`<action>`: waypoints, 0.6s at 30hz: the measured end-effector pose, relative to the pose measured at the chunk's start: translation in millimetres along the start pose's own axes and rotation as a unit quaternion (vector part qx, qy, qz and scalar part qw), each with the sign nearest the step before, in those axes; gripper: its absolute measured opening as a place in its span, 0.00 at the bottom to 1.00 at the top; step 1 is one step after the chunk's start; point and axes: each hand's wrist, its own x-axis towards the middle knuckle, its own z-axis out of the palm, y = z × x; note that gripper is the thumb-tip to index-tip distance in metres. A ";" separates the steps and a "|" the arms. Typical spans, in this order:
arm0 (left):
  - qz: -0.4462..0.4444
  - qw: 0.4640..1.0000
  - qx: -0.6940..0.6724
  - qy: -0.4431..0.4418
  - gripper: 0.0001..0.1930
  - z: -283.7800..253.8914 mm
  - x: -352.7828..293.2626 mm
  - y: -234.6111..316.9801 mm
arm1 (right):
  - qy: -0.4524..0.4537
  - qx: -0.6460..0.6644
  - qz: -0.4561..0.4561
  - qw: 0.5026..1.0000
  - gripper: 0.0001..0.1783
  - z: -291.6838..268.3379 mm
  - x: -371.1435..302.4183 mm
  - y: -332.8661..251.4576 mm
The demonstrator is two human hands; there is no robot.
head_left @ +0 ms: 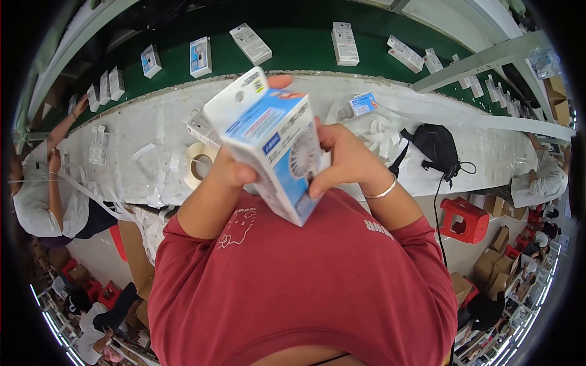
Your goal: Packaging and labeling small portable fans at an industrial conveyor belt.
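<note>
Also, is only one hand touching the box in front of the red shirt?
No, the left hand and right hand both touch the box.

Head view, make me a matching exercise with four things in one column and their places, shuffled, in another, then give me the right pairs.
1. Blue and white box
2. Tape roll
3. Black bag
4. Red stool

A. On the white table, right of the right hand
B. Off the table, at the right
C. Held between the right hand and the left hand
D. On the table, left of the box

Pairs: 1-C, 2-D, 3-A, 4-B
</note>
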 end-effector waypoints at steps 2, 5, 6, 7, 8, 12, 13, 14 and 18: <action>0.041 0.998 -0.016 -0.049 0.53 -10.9 -3.9 -5.6 | 0.091 0.008 0.006 0.996 0.14 -8.8 -1.8 11.6; 0.035 0.995 0.026 -0.087 0.54 -8.1 -2.1 -4.0 | 0.211 0.006 -0.003 0.978 0.17 -17.0 2.9 17.9; 0.008 0.992 0.076 -0.102 0.54 -4.1 -0.9 -1.5 | 0.239 -0.006 -0.019 0.971 0.20 -18.6 5.4 19.0; -0.019 0.985 0.126 -0.116 0.54 -0.5 0.4 0.3 | 0.268 -0.019 -0.035 0.963 0.22 -19.6 7.5 19.8; -0.045 0.975 0.176 -0.130 0.54 1.5 1.6 0.1 | 0.296 -0.031 -0.051 0.953 0.25 -19.8 9.0 20.3; 0.084 0.929 0.245 -0.264 0.52 -9.2 19.5 -20.5 | 0.277 -0.034 -0.051 0.959 0.20 -7.7 15.2 16.7; 0.127 0.905 0.266 -0.306 0.52 -11.1 21.7 -23.1 | 0.270 -0.035 -0.050 0.961 0.18 -5.7 15.6 14.8; 0.126 0.906 0.266 -0.306 0.52 -10.3 20.0 -22.6 | 0.271 -0.034 -0.050 0.961 0.18 -4.8 15.6 12.7; -0.058 0.990 0.070 -0.110 0.53 2.7 0.2 -10.6 | 0.245 0.009 -0.145 0.959 0.13 0.7 16.7 -1.5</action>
